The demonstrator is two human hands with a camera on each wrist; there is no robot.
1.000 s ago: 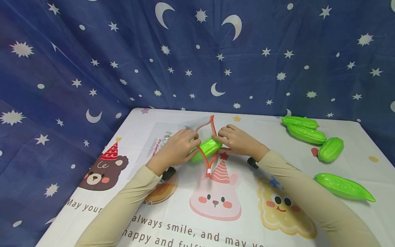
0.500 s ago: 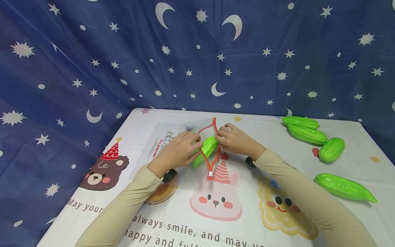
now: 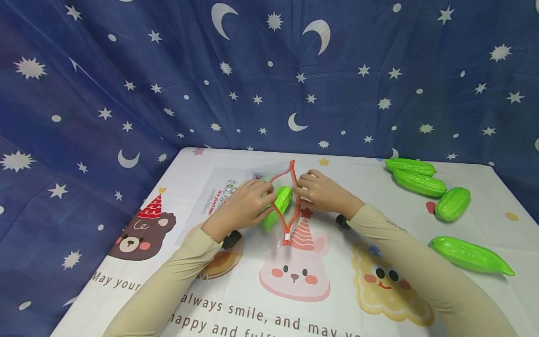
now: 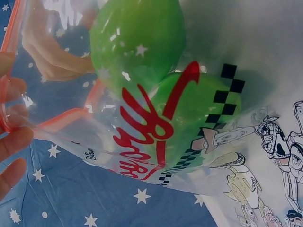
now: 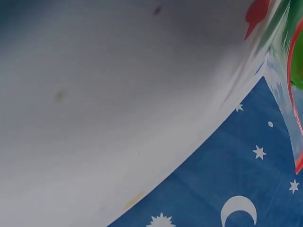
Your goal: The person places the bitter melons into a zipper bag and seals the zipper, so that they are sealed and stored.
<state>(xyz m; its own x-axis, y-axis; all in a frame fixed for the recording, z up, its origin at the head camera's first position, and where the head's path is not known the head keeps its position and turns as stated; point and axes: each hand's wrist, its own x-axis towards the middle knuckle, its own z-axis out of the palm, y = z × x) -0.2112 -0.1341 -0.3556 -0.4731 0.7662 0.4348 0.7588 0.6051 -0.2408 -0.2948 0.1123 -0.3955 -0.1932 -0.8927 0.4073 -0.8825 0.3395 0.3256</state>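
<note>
A clear printed bag with a red zip edge stands with its mouth spread. My left hand pinches the near-left side of that edge. At the opposite side, my right hand has its fingertips on the red edge. Between the hands a green ridged vegetable shows in the mouth. Through the plastic in the left wrist view there are two green shapes, an upper one and a lower one, behind the print. The right wrist view catches only the bag's red edge at its right border.
Several green ridged vegetables lie at the right: two touching at the back, a short one beside them, and a long one nearer. The printed white tablecloth reaches a blue starry curtain behind and at the left.
The green vegetable between the hands has moved left and deeper into the bag, away from my right hand. My right fingers now touch the red edge. My left hand shifted slightly.
</note>
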